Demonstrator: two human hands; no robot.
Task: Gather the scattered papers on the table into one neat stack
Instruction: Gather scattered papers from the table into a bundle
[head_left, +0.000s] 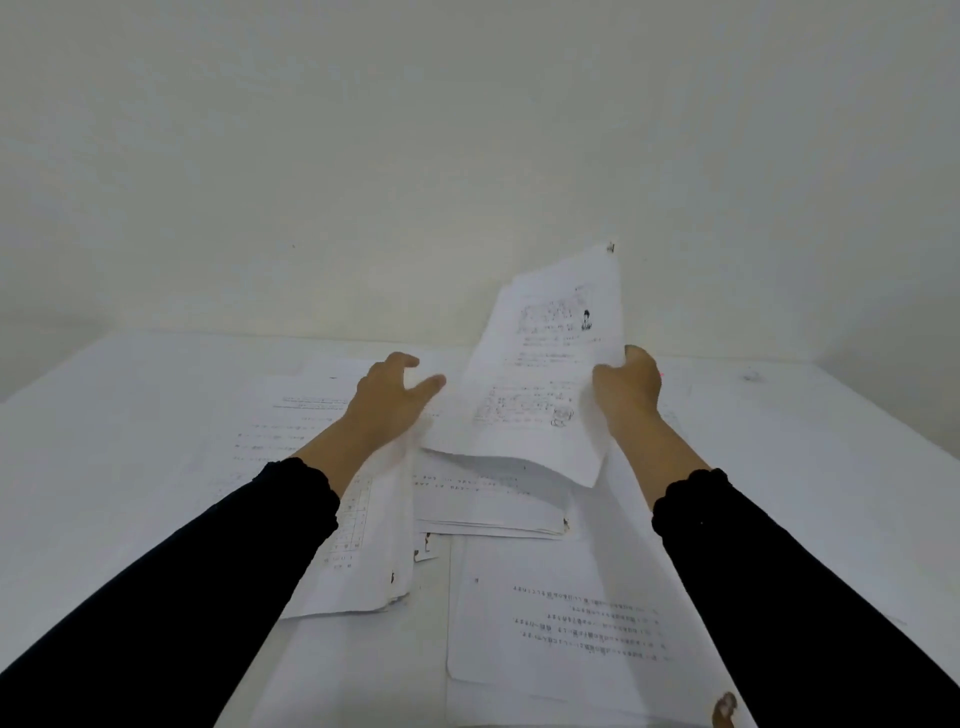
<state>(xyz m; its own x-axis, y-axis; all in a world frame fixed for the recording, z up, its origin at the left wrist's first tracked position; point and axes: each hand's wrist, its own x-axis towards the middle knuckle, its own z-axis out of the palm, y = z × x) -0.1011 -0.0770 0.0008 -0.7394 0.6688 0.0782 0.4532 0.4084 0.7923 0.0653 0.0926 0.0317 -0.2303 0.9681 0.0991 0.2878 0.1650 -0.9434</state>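
Right hand holding a lifted sheaf of papers, left hand open beside it.

Right hand, right of centre, pinches the right edge of the lifted sheaf; sheaf tilts up toward the wall, top corner stapled, lower edge hanging over a flat pile mid-frame. Left hand, centre, fingers spread and loose, gripping nothing, thumb tip just beside the sheaf's left edge; can't tell if it touches. More papers on the white table: printed sheets under the left hand and forearm, a stapled set lower centre-left, a large sheet with upside-down text lower right. Dark sleeves on both arms.
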